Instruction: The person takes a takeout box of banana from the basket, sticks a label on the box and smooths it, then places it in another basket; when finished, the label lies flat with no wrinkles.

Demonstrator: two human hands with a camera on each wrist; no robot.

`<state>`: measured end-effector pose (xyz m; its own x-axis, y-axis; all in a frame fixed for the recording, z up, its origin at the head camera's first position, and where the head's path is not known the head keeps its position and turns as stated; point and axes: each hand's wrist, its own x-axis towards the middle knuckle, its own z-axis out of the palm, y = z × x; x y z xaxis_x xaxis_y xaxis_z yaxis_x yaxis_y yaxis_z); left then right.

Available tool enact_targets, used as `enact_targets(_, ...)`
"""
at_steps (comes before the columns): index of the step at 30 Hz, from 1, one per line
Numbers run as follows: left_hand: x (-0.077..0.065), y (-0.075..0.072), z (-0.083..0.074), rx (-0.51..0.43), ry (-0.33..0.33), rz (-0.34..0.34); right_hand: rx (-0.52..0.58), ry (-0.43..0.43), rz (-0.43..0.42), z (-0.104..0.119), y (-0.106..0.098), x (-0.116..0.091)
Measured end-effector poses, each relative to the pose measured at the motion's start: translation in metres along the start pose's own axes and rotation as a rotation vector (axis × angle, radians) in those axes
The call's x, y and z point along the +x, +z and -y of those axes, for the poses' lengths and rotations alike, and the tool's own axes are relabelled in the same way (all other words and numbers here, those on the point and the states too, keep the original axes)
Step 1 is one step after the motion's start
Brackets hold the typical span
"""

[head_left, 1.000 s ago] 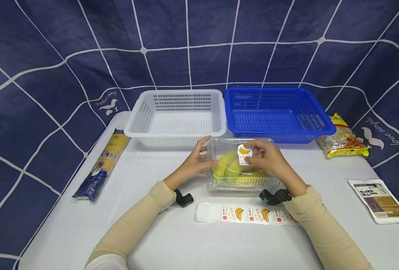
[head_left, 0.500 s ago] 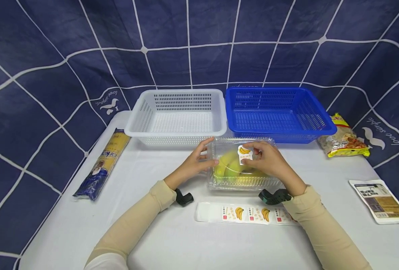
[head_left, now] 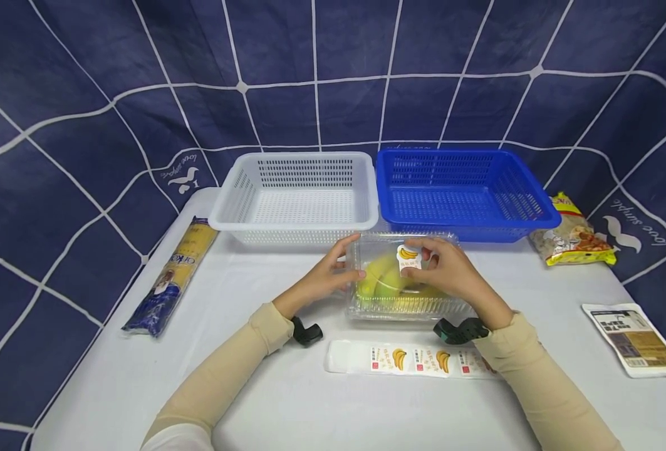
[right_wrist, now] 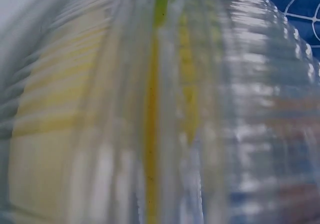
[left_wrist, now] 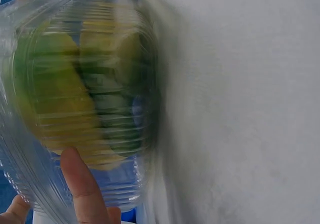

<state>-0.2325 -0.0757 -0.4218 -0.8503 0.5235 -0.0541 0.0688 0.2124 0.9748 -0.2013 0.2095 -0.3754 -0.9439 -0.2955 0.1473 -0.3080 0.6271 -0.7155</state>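
In the head view, a clear plastic clamshell box point(head_left: 386, 307) with bananas point(head_left: 386, 283) inside rests on the table. A white banana label point(head_left: 409, 255) lies at the top of its lid. My right hand point(head_left: 448, 266) has its index fingertip at the label's upper edge and its thumb at the lower edge. My left hand point(head_left: 327, 274) rests against the box's left end, thumb at the lid's edge. In the left wrist view, a finger point(left_wrist: 82, 189) lies along the box's ribbed side. The right wrist view, blurred, shows the box wall point(right_wrist: 260, 83) close up; that hand's fingers are hidden there.
A strip of banana labels point(head_left: 386, 358) lies in front of the box. Behind stand a white basket point(head_left: 293, 228) and a blue basket point(head_left: 468, 224). A noodle packet point(head_left: 171, 275) lies left; a yellow food bag point(head_left: 575, 235) and a white pouch point(head_left: 637, 338) lie right.
My right thumb has slid slightly left along the label's lower edge. The left index fingertip has shifted a little right along the box's top corner. The box and label stay in place.
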Motion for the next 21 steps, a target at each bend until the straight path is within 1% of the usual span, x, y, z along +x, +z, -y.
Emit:
enact_targets(6,-0.003,0.001,-0.002,-0.016,0.008,0.021,0.248,-0.003,0.06,-0.003,-0.007,-0.004)
enact_targets(10,-0.004,0.002,-0.003,-0.013,0.001,0.037,0.354,-0.015,0.066,-0.005,-0.013,-0.01)
enact_targets(13,-0.005,0.002,-0.005,-0.007,-0.006,0.035,0.411,-0.058,0.036,-0.006,-0.019,-0.015)
enact_targets(16,-0.005,0.002,-0.005,-0.003,-0.008,0.028,0.478,-0.121,-0.003,-0.01,-0.028,-0.017)
enact_targets(19,-0.004,0.002,-0.005,-0.011,-0.011,0.022,0.533,-0.193,-0.031,-0.016,-0.039,-0.018)
enact_targets(21,-0.003,0.002,-0.004,-0.016,-0.013,0.021,0.573,-0.223,-0.041,-0.022,-0.047,-0.019)
